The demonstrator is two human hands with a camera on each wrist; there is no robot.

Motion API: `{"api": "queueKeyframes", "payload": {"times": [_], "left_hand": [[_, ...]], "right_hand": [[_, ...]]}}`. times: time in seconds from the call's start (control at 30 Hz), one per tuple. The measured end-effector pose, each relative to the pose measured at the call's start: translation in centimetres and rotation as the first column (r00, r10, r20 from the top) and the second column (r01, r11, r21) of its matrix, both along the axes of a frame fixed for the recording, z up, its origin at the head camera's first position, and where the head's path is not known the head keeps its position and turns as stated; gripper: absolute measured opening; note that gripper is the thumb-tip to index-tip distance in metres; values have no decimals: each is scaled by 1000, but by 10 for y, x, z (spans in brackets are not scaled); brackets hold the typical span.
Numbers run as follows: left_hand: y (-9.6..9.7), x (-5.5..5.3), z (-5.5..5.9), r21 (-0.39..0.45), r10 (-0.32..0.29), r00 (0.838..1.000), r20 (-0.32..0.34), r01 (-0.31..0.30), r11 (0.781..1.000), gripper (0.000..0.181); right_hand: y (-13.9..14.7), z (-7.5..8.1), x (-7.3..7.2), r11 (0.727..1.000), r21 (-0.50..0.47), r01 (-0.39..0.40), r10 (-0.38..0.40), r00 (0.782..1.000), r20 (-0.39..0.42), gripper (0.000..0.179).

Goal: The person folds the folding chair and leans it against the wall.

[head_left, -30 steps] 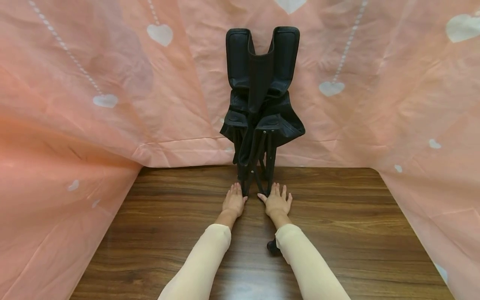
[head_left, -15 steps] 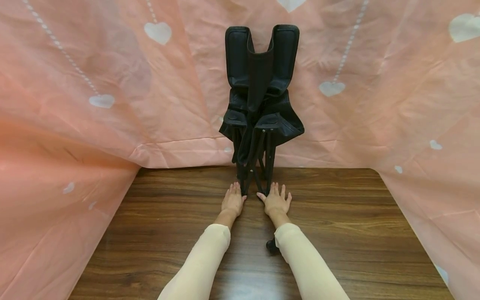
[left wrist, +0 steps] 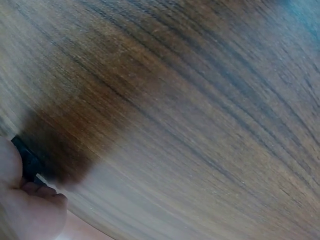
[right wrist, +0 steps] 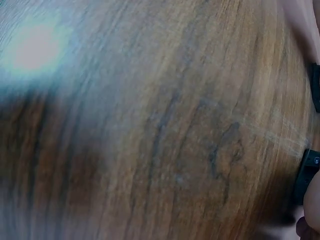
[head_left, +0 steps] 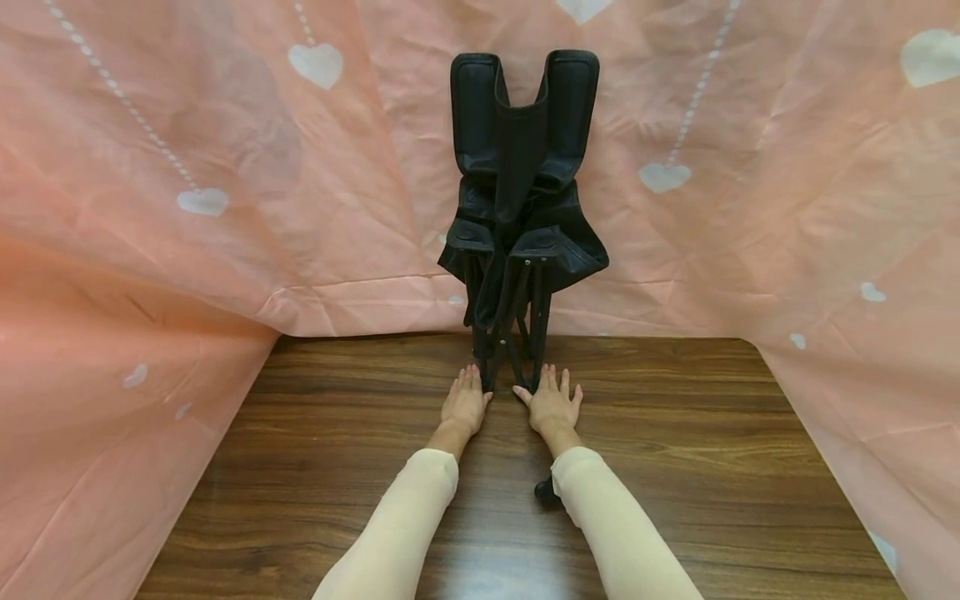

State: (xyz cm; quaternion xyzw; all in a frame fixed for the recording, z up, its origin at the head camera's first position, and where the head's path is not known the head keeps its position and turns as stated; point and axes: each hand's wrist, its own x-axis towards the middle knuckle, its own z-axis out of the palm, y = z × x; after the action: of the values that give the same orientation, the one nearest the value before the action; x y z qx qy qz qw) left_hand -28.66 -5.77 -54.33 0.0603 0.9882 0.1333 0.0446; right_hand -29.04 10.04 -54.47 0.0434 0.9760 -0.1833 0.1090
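A folded black camping chair (head_left: pixel 522 158) stands upright at the back of the wooden tabletop, its fabric bunched above thin crossed legs. My left hand (head_left: pixel 464 408) lies beside the left front leg, fingers straight forward and thumb at the foot. On the other side, my right hand (head_left: pixel 553 407) is spread flat, its thumb reaching to the right front foot. The left wrist view catches a black chair foot (left wrist: pixel 27 159) right by the hand at the lower left edge. Another foot (right wrist: pixel 306 175) shows next to the hand at the right edge of the right wrist view.
Behind and on both sides hangs a pink cloth (head_left: pixel 360 208) with white hearts. The brown wood-grain tabletop (head_left: pixel 675 467) reflects light near its front. A small black knob-like item (head_left: pixel 546 493) pokes out by the right cuff.
Both hands stay at the chair's feet and the chair stands as before. Only a slight shift of the head view shows.
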Motion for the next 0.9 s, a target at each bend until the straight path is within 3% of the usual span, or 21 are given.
{"api": "queueKeyframes", "payload": {"times": [0.17, 0.43, 0.77, 0.9], "left_hand": [[-3, -2, -2, -41, -34, 999, 38, 35, 999, 63], [-8, -2, 7, -90, -78, 989, 124, 90, 992, 67], [-16, -9, 13, -147, -92, 993, 79, 102, 984, 80], [-19, -13, 17, -164, -68, 991, 117, 87, 983, 95]], "right_hand": [[2, 2, 0, 1000, -13, -24, 24, 1000, -1, 84], [6, 3, -3, 998, 4, -59, 59, 998, 7, 81], [13, 7, -11, 995, -2, -100, 100, 995, -30, 82], [17, 6, -15, 992, 36, -119, 120, 992, -40, 84]]}}
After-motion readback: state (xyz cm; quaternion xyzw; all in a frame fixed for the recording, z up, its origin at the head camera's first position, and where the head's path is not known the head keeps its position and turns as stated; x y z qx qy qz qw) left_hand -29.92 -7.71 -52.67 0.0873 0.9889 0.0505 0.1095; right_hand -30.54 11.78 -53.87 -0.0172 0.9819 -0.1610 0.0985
